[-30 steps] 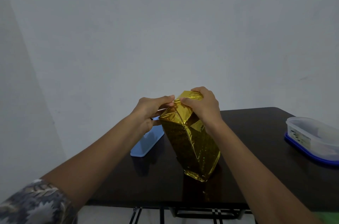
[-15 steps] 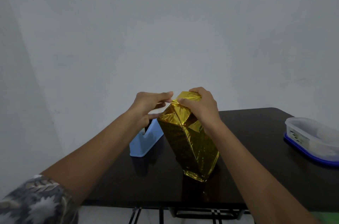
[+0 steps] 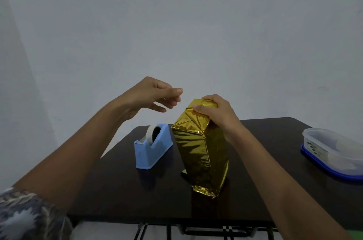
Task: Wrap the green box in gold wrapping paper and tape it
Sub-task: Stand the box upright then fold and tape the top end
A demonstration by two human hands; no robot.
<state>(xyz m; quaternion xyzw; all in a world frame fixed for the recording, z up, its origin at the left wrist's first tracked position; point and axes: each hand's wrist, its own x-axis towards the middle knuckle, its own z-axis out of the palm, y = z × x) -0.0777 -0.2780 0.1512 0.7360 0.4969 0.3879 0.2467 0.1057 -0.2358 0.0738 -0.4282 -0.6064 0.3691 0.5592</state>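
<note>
Top-flap sealing stage, by judgement: the right hand (image 3: 214, 114) grips the folded top of the tall gold-foil-wrapped box (image 3: 198, 149), upright on the dark bench (image 3: 117, 190) beside the blue plastic tape dispenser (image 3: 153, 147); the left hand (image 3: 155, 96), relaxed and empty above the dispenser, must next pull tape.

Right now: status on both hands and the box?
Left hand raised clear of gold-wrapped box, fingers loosely curled, empty. Right hand grips its top fold; box stands on table. Tape dispenser beside it, apart, unobstructed.
</note>
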